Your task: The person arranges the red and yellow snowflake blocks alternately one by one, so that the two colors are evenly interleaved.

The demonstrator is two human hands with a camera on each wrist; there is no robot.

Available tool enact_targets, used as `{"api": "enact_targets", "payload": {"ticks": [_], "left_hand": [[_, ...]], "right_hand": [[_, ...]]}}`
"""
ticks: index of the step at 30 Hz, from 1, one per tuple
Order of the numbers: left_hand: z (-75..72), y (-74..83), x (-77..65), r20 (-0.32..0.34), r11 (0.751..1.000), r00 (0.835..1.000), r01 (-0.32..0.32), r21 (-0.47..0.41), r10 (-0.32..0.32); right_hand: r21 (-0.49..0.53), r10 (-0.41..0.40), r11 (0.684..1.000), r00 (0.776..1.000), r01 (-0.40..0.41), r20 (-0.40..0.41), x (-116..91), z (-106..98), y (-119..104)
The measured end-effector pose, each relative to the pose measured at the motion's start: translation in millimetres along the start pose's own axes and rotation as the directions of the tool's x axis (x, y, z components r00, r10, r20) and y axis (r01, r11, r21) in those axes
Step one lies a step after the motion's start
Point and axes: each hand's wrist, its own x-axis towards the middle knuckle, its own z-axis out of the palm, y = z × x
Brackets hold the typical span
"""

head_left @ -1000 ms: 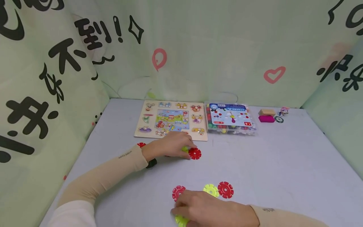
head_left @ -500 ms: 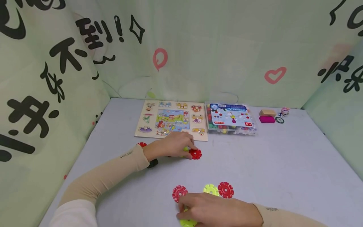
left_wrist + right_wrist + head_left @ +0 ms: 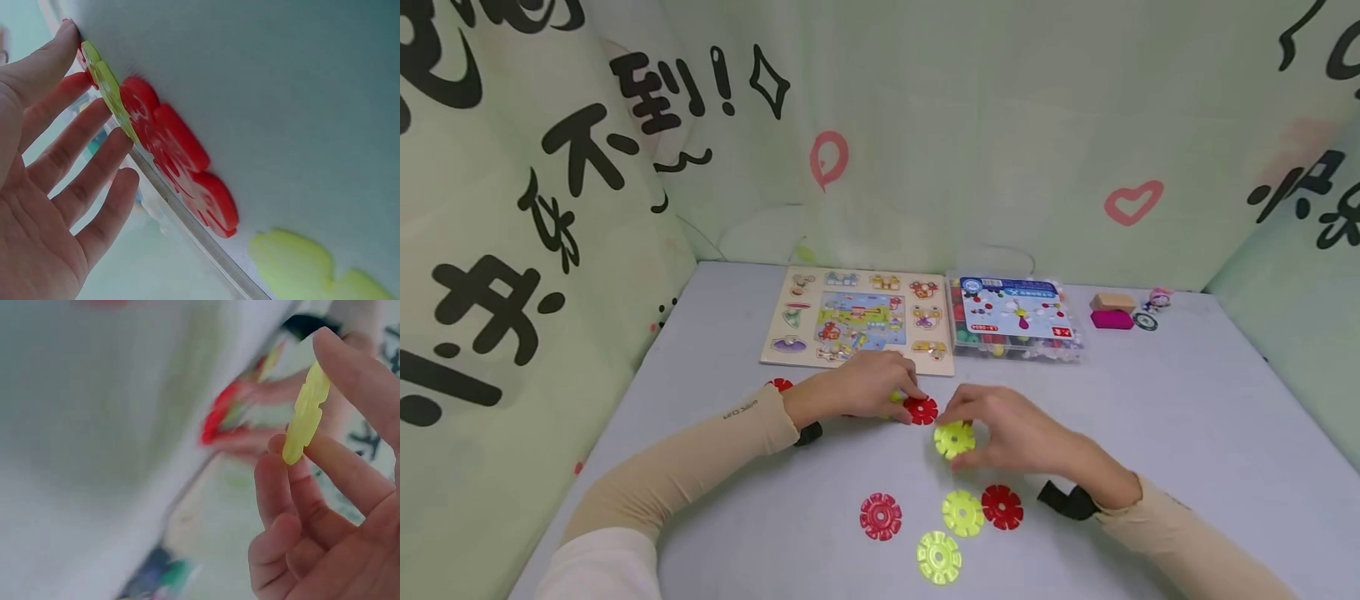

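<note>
Head view: your right hand point(image 3: 1018, 429) pinches the yellow-green, notched, round plastic disc point(image 3: 954, 440), just right of and nearer you than the red, notched, round plastic disc point(image 3: 921, 410). Your left hand point(image 3: 867, 383), fingers spread, is closer, at the red disc's left edge. Since the earlier frame, your right hand has come up toward the red disc; your left stayed.

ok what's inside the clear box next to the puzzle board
The clear box shows small pieces along its left and front edges, red, green and yellow among them; the printed sheet hides whatever lies beneath it.
</note>
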Motion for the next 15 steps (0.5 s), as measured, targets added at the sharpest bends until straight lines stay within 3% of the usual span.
{"api": "enact_targets", "payload": {"ticks": [6,15], "left_hand": [[3.2,-0.2,3.0,0.016,1.0,1.0,0.0,0.015,0.0],[2.7,-0.9,4.0,0.016,1.0,1.0,0.0,0.021,-0.001]], "right_hand": [[-0.051,0.083,0.995,0.996,-0.084,-0.031,19.8,4.4,48.5],[-0.017,0.084,0.996,0.996,-0.085,-0.038,29.2,5.9,57.3]]}}
